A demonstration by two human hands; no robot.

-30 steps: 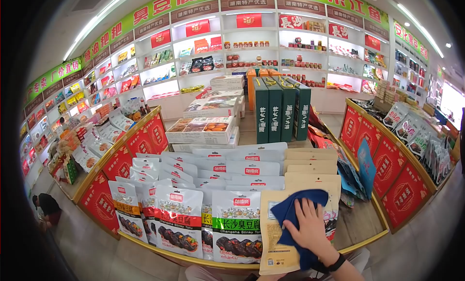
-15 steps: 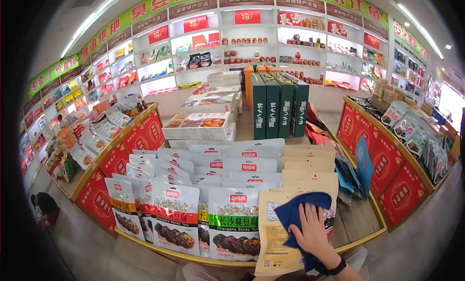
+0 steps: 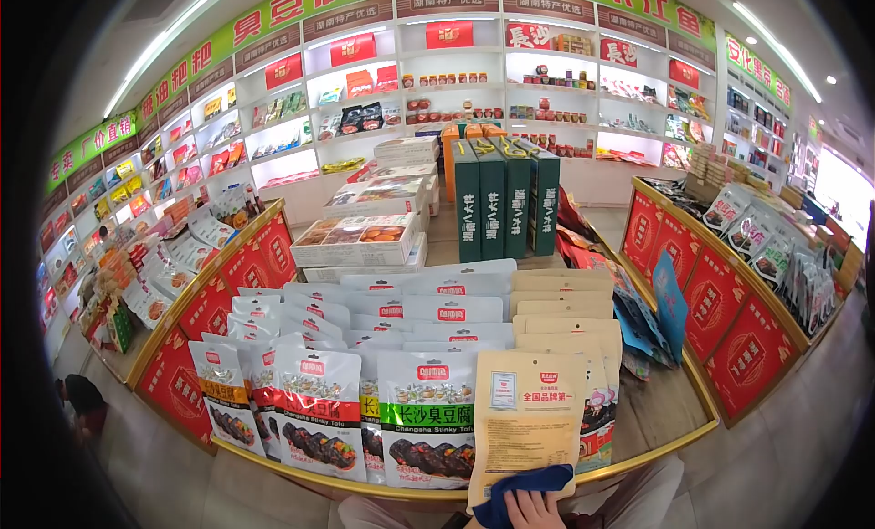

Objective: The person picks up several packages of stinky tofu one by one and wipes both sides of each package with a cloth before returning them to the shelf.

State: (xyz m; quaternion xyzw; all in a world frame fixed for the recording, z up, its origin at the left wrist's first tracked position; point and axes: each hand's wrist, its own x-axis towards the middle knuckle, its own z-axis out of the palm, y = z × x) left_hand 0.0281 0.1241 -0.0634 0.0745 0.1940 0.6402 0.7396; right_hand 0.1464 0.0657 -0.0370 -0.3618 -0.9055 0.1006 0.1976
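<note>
Dozens of snack bags fill the display table (image 3: pixel 670 410). A second ago the right hand (image 3: pixel 533 509) pressed the blue cloth (image 3: pixel 519 488) flat across the tan pouch (image 3: pixel 524 420); now both sit at the pouch's six o'clock, fingers curled on the cloth, the face wiped clear. Left hand unseen.

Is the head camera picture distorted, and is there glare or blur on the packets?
Head view: strong fisheye bending, dark corners; ceiling light strips bright, window at right overexposed; tan packet sharp; hand with blue cloth cut by the bottom edge.
</note>
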